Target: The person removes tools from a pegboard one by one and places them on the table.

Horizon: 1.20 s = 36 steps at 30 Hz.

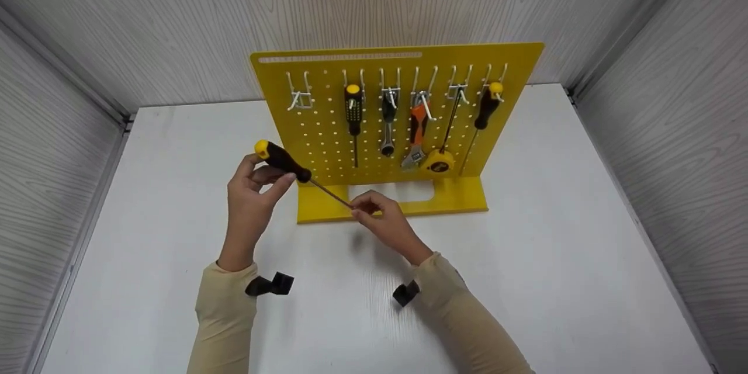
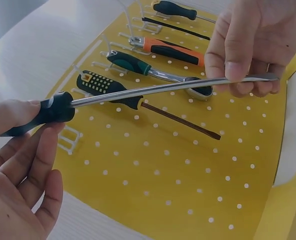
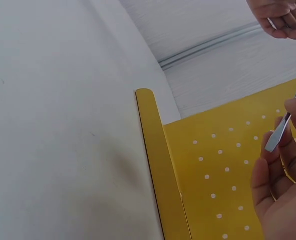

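Over the white tabletop (image 1: 330, 327), fingers of the right hand (image 1: 384, 220) pinch a held screwdriver (image 1: 304, 175) near its tip and those of the left hand (image 1: 250, 196) pinch its dark handle (image 1: 282, 159), before a yellow pegboard (image 1: 326, 155) hung with two more screwdrivers (image 1: 353, 111), an orange-handled wrench (image 1: 417, 127) and a tape measure (image 1: 438, 162).

Screwdriver (image 1: 302, 175) before pegboard (image 1: 327, 152), pegboard on table (image 1: 555, 234)
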### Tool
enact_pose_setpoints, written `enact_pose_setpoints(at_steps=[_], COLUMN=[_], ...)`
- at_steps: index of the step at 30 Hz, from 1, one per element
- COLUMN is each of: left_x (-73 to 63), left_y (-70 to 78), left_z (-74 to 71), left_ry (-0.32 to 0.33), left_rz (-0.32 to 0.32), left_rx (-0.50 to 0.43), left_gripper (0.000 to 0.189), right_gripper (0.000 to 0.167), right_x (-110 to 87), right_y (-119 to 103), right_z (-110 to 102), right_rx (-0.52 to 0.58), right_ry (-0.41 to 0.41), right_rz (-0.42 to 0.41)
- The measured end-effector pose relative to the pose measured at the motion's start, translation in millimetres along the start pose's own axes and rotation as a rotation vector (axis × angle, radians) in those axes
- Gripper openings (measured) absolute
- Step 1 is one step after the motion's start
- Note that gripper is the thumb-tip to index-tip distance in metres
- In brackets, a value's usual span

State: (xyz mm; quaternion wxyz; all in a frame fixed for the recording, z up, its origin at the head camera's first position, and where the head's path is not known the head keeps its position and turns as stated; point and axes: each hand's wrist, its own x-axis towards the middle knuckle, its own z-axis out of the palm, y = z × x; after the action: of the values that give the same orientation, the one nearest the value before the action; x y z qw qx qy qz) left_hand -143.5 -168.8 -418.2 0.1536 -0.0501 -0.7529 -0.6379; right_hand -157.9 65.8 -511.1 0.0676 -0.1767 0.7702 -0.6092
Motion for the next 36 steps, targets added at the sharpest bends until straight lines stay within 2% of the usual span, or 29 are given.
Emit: enact_pose_setpoints(at_steps=[3, 6, 10, 14, 18, 29, 36], left_x=[-2.1, -5.1, -10.8, -16.6, -21.9, -34.0, -45.4], left_y=[-2.7, -5.2, -6.8, -10.0, -11.7, -15.6, -30.3], left_z=[-2.6, -5.0, -8.6, -11.9, -14.7, -20.2, -17.6], left_ry=[0.004, 0.008, 0.013, 0.015, 0.007, -0.033, -0.05], left_rz=[0.001, -0.007, -0.045, -0.085, -0.098, -0.116, -0.186], left_rx=[-0.013, -0.039, -0.088, -0.107, -0.1, -0.111, -0.07], left_gripper=[0.033, 0.03, 0.028, 0.029, 0.03, 0.031, 0.035], right_gripper=[0.015, 0.016, 0.016, 0.015, 0.015, 0.015, 0.021], right_x=[-0.5, -3.2, -8.3, -11.1, -12.3, -15.6, -24.1], right_y=[2, -8, -26, -32, -34, -3, 5], right_z=[-5, -9, -14, -18, -23, -37, -45], right_rx=[0.006, 0.013, 0.021, 0.024, 0.026, -0.013, -0.012], right_ry=[-0.018, -0.027, -0.029, -0.032, -0.047, -0.066, -0.091], right_rz=[0.005, 0.029, 0.061, 0.067, 0.082, 0.081, 0.106])
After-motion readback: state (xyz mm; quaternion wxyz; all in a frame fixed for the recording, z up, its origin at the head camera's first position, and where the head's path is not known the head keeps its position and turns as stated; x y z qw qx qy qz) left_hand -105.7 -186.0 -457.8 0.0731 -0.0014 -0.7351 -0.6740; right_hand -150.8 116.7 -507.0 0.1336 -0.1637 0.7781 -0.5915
